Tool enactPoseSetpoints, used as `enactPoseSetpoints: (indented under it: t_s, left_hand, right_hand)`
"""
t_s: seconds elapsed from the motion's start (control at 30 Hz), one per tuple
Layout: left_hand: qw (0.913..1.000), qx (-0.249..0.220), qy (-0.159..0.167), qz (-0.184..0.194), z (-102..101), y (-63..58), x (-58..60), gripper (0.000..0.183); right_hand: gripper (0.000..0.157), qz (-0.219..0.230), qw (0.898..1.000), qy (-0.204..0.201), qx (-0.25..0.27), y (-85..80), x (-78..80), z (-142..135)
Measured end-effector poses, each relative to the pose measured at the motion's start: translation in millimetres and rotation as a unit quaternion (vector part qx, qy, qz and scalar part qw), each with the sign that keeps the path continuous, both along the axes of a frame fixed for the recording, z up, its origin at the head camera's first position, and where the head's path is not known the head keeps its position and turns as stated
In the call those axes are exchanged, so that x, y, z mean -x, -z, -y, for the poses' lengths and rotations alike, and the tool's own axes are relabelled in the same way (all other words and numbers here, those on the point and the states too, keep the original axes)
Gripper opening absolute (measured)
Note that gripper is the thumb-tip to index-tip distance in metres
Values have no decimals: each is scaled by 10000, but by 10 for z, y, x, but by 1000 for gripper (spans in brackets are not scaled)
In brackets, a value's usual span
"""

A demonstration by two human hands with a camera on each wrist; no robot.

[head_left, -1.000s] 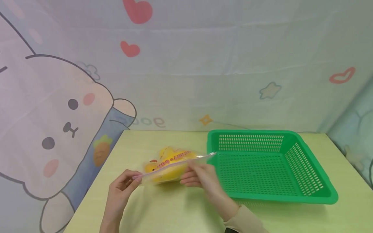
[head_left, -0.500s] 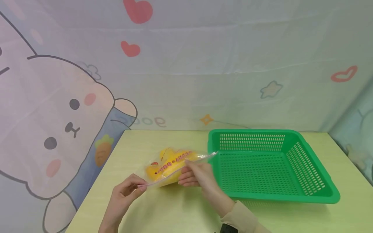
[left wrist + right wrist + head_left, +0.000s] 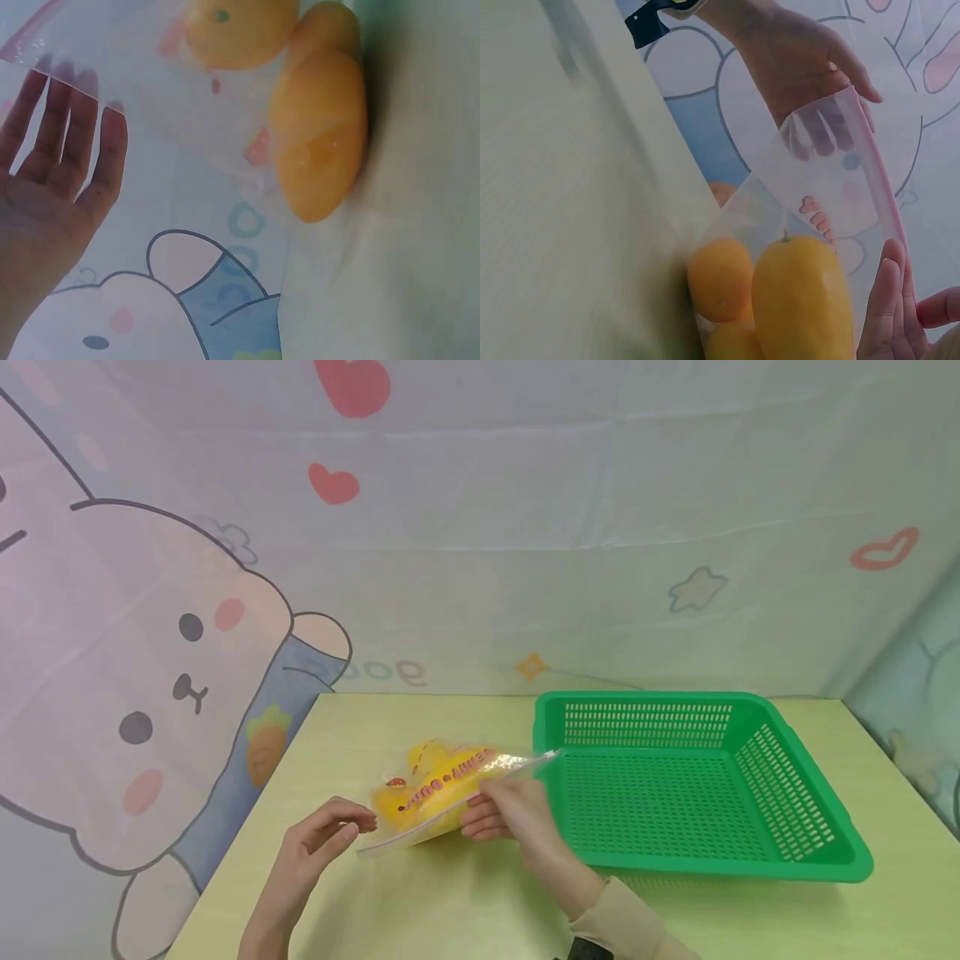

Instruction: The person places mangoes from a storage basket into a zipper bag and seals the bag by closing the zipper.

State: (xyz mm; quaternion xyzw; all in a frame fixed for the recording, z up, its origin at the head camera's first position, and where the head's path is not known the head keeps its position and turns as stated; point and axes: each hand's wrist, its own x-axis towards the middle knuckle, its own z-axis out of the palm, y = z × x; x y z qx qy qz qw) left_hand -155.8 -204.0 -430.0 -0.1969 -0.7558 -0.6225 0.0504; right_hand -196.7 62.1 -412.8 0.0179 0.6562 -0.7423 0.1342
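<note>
A clear zip bag with red printing and a pink zip edge holds yellow-orange fruit above the table. My right hand pinches its zip edge between thumb and fingers, near the middle. At the bag's left corner, my left hand has thumb and fingers apart. In the left wrist view its straight fingers lie behind the clear film; whether they touch it I cannot tell. A mango-shaped fruit and an orange show through the plastic there. From the right wrist, a long yellow fruit and a rounder orange one are visible.
A green perforated plastic basket stands on the pale yellow table, to the right of the bag. Behind the table hangs a light cloth printed with a cartoon rabbit and hearts. A dark watch sits at the right wrist.
My left hand has let go of the bag's left corner and spread thumb from fingers. That corner has dropped lower toward the front. The right hand keeps its pinch in almost the same place.
</note>
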Motion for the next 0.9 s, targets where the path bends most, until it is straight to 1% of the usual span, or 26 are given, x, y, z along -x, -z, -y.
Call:
enactPoseSetpoints:
  t_s: [0.1,0.2,0.27,0.4,0.53,0.6,0.67,0.8,0.9]
  left_hand:
    - [9991,223,-355,73,35,-8,108,21]
    - [9973,438,-594,-59,81,11,222,21]
    - [9959,590,-670,-153,109,28,295,21]
    - [9907,1064,-797,-275,150,62,452,21]
    - [9798,1730,-890,-463,168,90,650,22]
    - [9750,1994,-809,-555,165,118,753,23]
    - [9731,2154,-616,-541,152,159,847,26]
    - [9723,2315,-136,-279,105,266,985,33]
    - [9684,2494,54,-55,54,337,1038,39]
  right_hand:
    - [31,-51,10000,-37,-29,-11,-10,-6]
    - [30,-81,9999,-81,-63,-17,-11,-2]
    - [30,-91,9999,-103,-94,-19,-10,0]
    - [28,-119,9997,-144,-173,-32,2,-4]
    - [26,-150,9993,-154,-296,-63,32,-10]
    - [26,-159,9991,-158,-365,-81,43,-16]
    - [26,-150,9988,-176,-440,-99,46,-26]
    - [26,-117,9979,-271,-578,-121,45,-51]
    - [26,-110,9968,-384,-689,-125,58,-72]
